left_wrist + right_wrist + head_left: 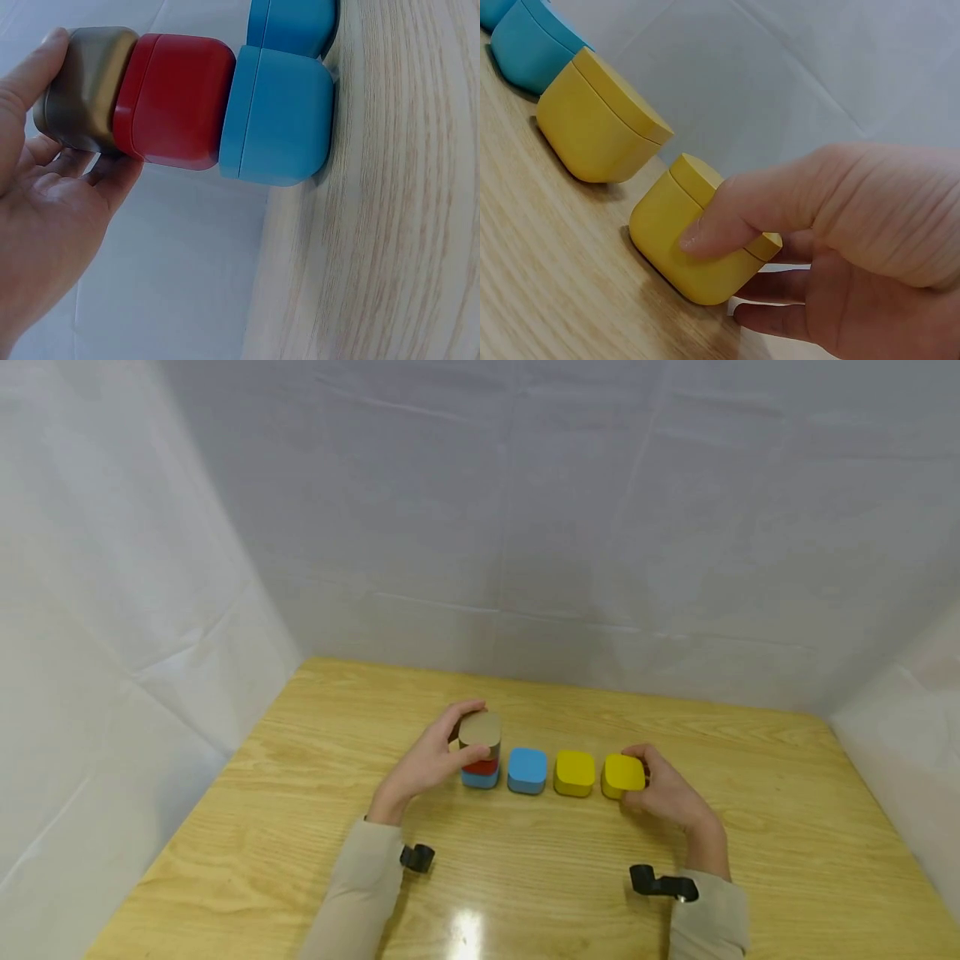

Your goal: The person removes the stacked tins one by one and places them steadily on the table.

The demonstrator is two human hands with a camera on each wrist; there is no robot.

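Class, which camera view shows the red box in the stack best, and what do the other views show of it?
The left wrist view: the red box fills the frame, its lid seam clear, between the gold box and a blue box. The head view shows only a red sliver. The right wrist view does not show it.

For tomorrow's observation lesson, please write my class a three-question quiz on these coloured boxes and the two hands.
1. True or false: the gold box tops a stack.
2. How many boxes touch the table?
3. Which box does the right hand hold? A blue, B end yellow, C red.

Key: 1 true, above the red box and a blue box, held by the left hand. 2 four. 3 B, the end yellow box.
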